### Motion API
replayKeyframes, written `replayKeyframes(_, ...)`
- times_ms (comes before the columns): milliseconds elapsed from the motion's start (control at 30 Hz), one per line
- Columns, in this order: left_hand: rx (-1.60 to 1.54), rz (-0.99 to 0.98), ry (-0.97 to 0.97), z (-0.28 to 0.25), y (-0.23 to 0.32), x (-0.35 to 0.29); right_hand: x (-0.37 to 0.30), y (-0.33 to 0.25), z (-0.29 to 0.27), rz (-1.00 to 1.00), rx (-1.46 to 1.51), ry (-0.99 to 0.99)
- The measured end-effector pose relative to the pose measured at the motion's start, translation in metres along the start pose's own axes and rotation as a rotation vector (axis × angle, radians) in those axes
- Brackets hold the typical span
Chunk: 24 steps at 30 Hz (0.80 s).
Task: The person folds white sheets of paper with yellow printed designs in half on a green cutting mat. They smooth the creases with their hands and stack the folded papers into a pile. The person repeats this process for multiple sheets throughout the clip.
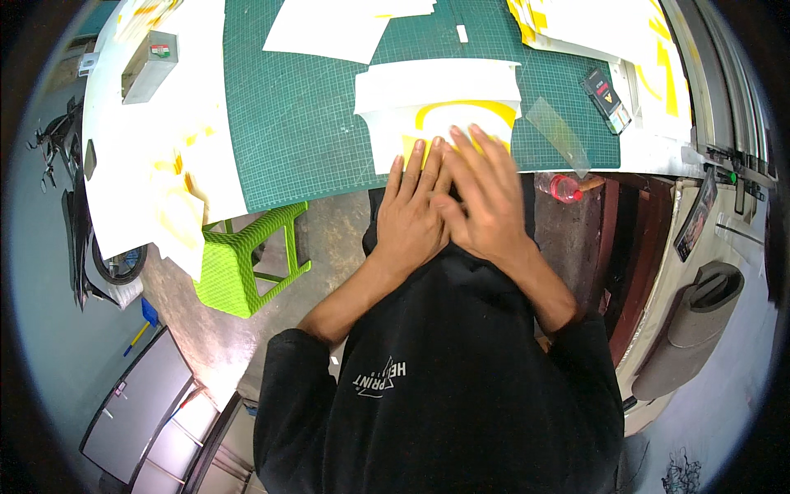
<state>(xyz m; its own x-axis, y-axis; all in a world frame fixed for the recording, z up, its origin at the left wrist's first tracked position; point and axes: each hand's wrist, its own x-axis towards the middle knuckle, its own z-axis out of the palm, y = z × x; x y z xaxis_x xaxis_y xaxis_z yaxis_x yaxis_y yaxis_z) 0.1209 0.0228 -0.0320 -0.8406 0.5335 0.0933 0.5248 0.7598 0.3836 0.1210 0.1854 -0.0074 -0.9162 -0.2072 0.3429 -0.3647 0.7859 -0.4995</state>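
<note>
A white sheet (436,86) with a curved yellow print lies at the near edge of the green cutting mat (296,132), its far part looking folded or bent over. My left hand (415,206) rests flat at the sheet's near edge, fingers stretched forward. Beside it, my right hand (491,198) spreads its fingers over the yellow part and partly overlaps the left hand; it is slightly blurred. Both palms face down, and I see nothing gripped in either. The near part of the sheet is hidden beneath them.
Right of the sheet lie a clear plastic strip (559,134) and a small black box (606,100). Yellow-and-white sheets (576,29) are stacked at the far right. A metal box (150,68) stands at the left; a green stool (239,267) is below the table.
</note>
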Motion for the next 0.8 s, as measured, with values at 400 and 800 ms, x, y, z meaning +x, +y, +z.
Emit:
replayKeyframes(400, -0.01, 0.009, -0.009, -0.001, 0.001, -0.001, 0.047, 0.013, 0.012, -0.034, -0.103, -0.203)
replayKeyframes(800, -0.031, 0.039, -0.096, -0.014, -0.009, -0.007, 0.099, 0.113, -0.04, -0.103, -0.011, 0.148)
